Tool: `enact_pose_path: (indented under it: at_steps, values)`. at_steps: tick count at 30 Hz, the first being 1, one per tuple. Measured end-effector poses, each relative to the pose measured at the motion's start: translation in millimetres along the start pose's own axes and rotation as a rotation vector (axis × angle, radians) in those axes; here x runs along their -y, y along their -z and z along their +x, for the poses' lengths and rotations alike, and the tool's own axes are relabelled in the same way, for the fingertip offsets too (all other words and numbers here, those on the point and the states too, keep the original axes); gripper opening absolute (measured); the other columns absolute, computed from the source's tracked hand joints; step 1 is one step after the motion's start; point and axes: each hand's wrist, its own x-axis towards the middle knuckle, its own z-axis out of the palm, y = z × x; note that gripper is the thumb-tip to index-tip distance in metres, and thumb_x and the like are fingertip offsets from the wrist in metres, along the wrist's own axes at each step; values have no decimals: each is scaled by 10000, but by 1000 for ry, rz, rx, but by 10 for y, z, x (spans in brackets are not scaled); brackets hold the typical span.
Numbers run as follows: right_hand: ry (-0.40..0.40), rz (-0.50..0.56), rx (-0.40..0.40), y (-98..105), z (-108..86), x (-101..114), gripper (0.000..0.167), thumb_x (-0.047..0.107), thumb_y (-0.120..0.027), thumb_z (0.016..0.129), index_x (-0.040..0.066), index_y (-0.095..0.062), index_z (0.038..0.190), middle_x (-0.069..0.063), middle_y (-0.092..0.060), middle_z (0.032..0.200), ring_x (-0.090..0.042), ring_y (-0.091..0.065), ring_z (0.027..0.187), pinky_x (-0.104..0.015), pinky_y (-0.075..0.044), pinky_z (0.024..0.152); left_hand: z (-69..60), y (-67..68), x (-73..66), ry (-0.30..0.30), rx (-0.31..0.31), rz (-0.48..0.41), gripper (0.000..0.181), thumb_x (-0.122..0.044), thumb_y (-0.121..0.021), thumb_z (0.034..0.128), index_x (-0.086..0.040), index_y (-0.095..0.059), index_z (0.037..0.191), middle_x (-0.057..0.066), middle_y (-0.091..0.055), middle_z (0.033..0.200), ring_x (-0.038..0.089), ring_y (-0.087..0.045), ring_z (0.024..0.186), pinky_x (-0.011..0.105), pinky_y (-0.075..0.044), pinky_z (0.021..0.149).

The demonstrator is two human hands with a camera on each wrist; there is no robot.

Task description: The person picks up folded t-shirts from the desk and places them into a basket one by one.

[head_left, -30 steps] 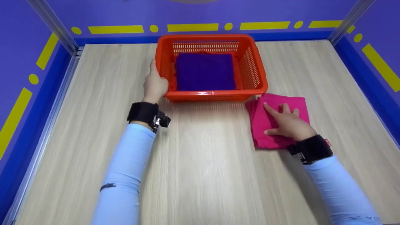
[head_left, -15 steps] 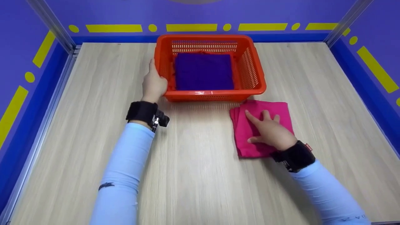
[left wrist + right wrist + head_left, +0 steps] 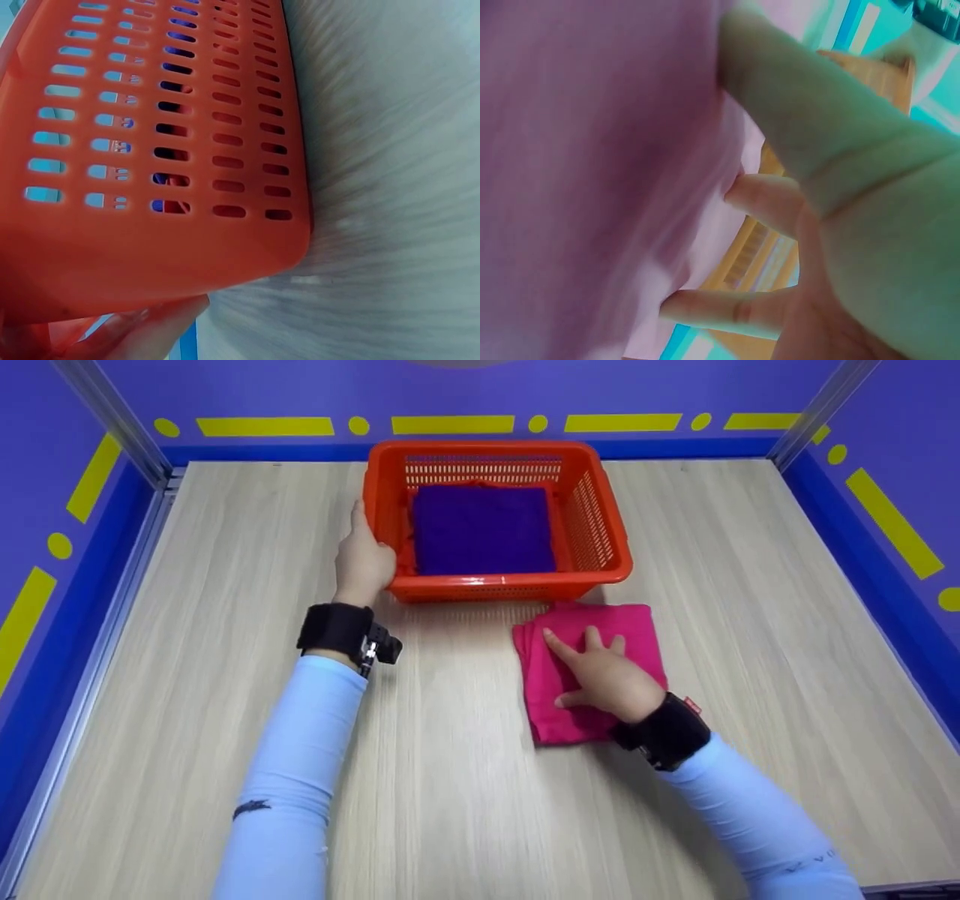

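Observation:
An orange-red plastic basket (image 3: 551, 579) with slotted walls stands at the back of the table. My left hand (image 3: 361, 562) holds its left side near the front corner, thumb at the rim; the left wrist view shows fingers (image 3: 161, 330) by the basket's edge. A folded purple cloth (image 3: 484, 529) lies flat inside, with some red fabric peeking out around it. In front of the basket's right half is a folded pink cloth (image 3: 622, 622). On top of it my right hand (image 3: 611, 679) rests with spread fingers, fingertips pressing the fabric.
The wood-grain table (image 3: 450, 780) is bounded by blue-purple panels with yellow dashes at the back (image 3: 453, 426) and both sides. A metal rail (image 3: 97, 675) runs along the left edge.
My right hand has slid the pink cloth leftward and slightly toward me across the table, in front of the basket. The left hand keeps its place on the basket; the view has shifted slightly.

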Motion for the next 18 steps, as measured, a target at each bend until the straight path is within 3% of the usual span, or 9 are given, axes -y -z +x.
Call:
enact_pose_path:
  at_steps: [7, 13, 18]
  values:
    - [-4, -33, 51, -13, 132, 418, 1018, 441, -788, 857, 271, -159, 1639, -363, -191, 1558, -679, -224, 1363, -564, -580, 825, 0, -1, 13, -10, 6, 1, 782, -32, -397, 986, -152, 8, 1644, 244, -642, 1197, 331, -615, 974, 414, -498, 820]
    - [35, -84, 32, -21, 226, 691, 1029, 468, -785, 846, 282, -158, 1639, -334, -250, 1530, -658, -284, 1354, -514, -600, 792, -3, -1, 9, 1, 1, 7, 770, -37, -400, 994, -149, -4, 1644, 240, -649, 1163, 320, -612, 948, 407, -495, 815]
    - [27, -99, 31, -16, 281, 874, 1056, 498, -787, 828, 311, -136, 1638, -301, -261, 1520, -618, -296, 1372, -551, -593, 791, -6, 10, 3, -4, -6, 17, 757, -35, -399, 996, -141, -23, 1644, 247, -643, 1167, 318, -601, 937, 409, -490, 805]
